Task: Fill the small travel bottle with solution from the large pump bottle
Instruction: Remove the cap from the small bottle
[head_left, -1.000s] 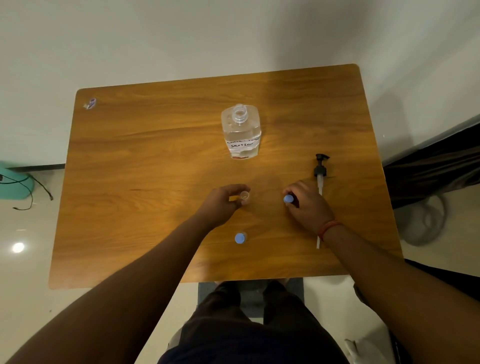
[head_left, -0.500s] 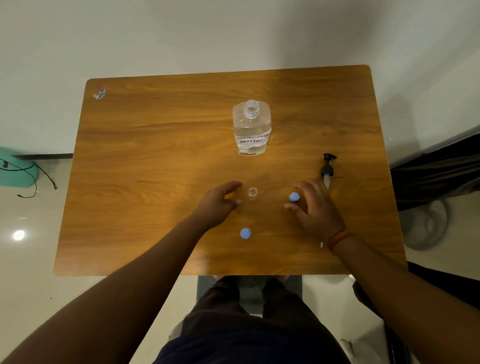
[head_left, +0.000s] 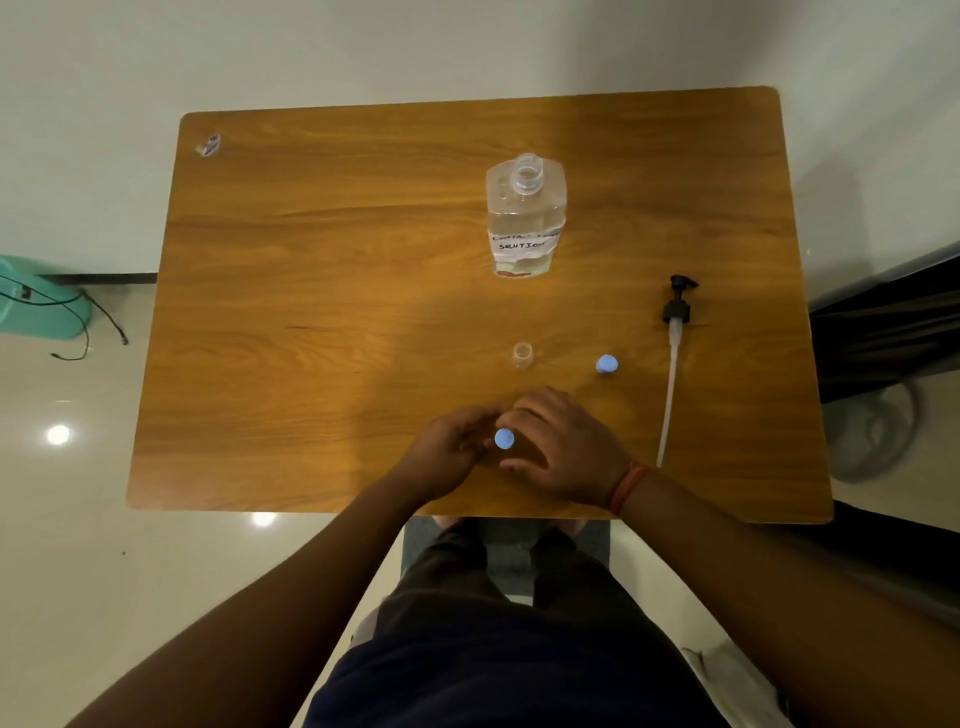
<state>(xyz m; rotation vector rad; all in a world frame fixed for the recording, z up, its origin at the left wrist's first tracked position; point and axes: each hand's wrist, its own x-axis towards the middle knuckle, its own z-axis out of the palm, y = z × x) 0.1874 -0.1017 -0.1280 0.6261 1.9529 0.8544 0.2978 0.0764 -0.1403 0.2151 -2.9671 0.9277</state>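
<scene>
hands (head_left: 511, 447) together, fingers curled, low-ctr

Label on large pump bottle (head_left: 524, 218): white paper strip, handwritten in dark ink.
Lower line: "SOLUTION", clearly legible.
Upper line: begins "CONTA", the remainder too blurred to read.
Small sticker (head_left: 210, 144) at far left corner of worktop (head_left: 322, 291): print too small to read.

I see both hands, left (head_left: 449, 453) and right (head_left: 563, 449), closed round a blue-capped vial (head_left: 504, 439) at the table's (head_left: 311, 312) near edge, with an open vial (head_left: 521, 355), a blue cap (head_left: 606, 364), the pump (head_left: 677, 332) and the uncapped bottle (head_left: 525, 218) standing beyond.
</scene>
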